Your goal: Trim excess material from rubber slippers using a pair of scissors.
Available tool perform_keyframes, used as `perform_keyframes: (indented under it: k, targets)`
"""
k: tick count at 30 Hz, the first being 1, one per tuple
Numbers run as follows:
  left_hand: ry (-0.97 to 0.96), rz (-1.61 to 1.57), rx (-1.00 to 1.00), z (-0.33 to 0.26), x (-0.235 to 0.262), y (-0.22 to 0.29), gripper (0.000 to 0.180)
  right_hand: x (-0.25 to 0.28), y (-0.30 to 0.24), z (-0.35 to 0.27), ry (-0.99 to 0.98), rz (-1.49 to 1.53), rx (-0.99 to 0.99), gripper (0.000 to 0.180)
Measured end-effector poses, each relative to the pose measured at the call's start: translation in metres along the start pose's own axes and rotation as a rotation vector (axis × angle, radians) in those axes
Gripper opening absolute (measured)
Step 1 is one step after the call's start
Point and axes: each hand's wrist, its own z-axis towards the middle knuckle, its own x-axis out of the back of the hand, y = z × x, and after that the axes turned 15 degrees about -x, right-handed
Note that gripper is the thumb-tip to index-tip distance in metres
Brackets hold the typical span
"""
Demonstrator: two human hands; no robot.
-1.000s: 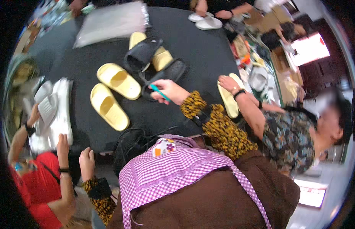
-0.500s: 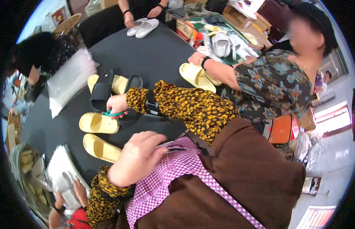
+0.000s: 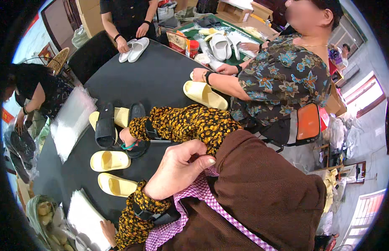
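Observation:
At the black slippers on the table, my right hand is closed around a small green-handled tool. Its kind is too small to make out. Yellow slippers lie partly under and between the black ones. Two more yellow slippers rest closer to me, apart from my hands. My left hand is over the front of my brown apron at its purple gingham trim. Thumb and fingers curl toward each other there; what they pinch, if anything, is hidden.
Clear plastic bags lie at the left of the black table, and a white stack lies at lower left beside another person's hand. A co-worker on the right handles yellow slippers; another at the far side touches pale slippers.
The view has shifted. My left hand has moved right across the apron, and a dark object seen by the pocket is now out of sight. My right hand stays by the black slippers with the green-handled tool.

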Motion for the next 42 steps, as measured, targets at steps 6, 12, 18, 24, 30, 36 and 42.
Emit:
perform_keyframes:
  k: [6, 12, 18, 24, 30, 36, 42]
  targets:
    - [0.160, 0.130, 0.049, 0.011, 0.011, -0.038, 0.011, 0.003, 0.014, 0.004, 0.063, 0.007, 0.066, 0.014]
    - [0.350, 0.482, -0.005, 0.013, 0.013, -0.089, 0.014, -0.016, 0.035, 0.007, 0.112, 0.003, 0.126, 0.016]
    - [0.260, 0.530, -0.145, 0.028, 0.009, -0.073, 0.012, -0.024, 0.054, 0.002, 0.181, -0.014, 0.195, 0.017]
    - [0.005, 0.526, -0.326, 0.083, 0.020, -0.037, 0.025, -0.035, 0.031, 0.001, 0.208, -0.085, 0.355, 0.019]
    - [-0.143, 0.342, -0.284, 0.098, 0.015, -0.069, 0.014, -0.043, 0.000, 0.061, 0.314, -0.191, 0.567, 0.022]
    - [0.023, 0.750, -0.302, 0.086, 0.024, -0.096, 0.015, -0.055, 0.004, 0.062, 0.244, -0.250, 0.538, 0.031]
    - [0.171, 0.647, -0.258, 0.052, 0.031, -0.113, 0.008, -0.041, -0.014, 0.043, -0.025, 0.069, 0.183, 0.029]
